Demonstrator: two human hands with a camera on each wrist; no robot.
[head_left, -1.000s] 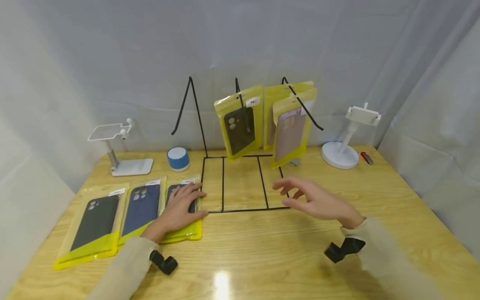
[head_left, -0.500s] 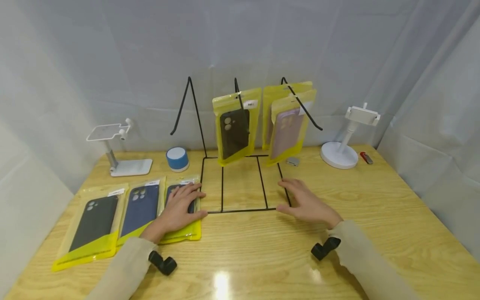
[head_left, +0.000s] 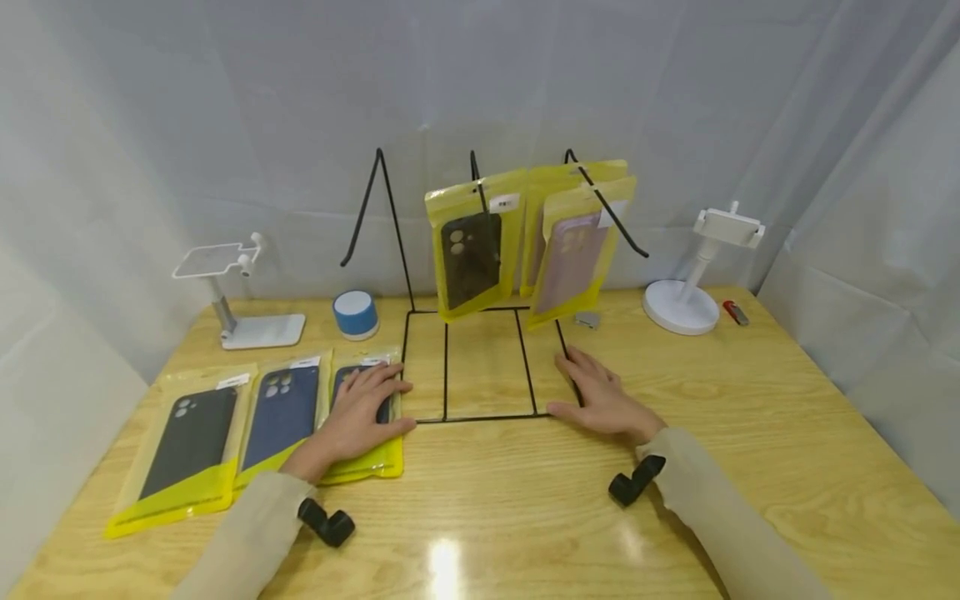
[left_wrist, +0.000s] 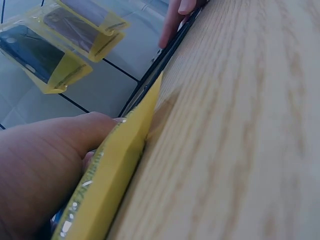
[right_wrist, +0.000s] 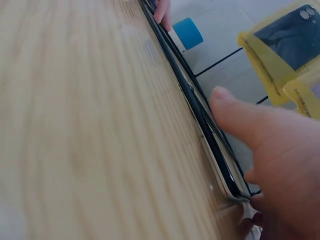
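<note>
A black wire display rack (head_left: 480, 367) stands mid-table, its base frame flat on the wood. Yellow packets with phone cases hang from its hooks: a black case (head_left: 471, 246) in the middle, a pink one (head_left: 573, 250) to the right. My right hand (head_left: 596, 400) lies flat on the base's right front corner, fingers straight; the right wrist view shows the thumb (right_wrist: 250, 125) beside the wire (right_wrist: 200, 115). My left hand (head_left: 360, 412) rests flat on a yellow packet (head_left: 367, 454) with a dark case, left of the rack. The packet's edge (left_wrist: 115, 170) fills the left wrist view.
Two more packets, a blue case (head_left: 281, 412) and a black case (head_left: 187, 442), lie at the left. A white phone stand (head_left: 240, 300), a blue round speaker (head_left: 356, 315), a white clamp stand (head_left: 701, 275) and a small red item (head_left: 735, 312) stand along the back.
My right hand came down from above the table and settled flat on the rack base's right front corner. The hanging black-case packet swung back to hang straighter. My left hand stayed put.
</note>
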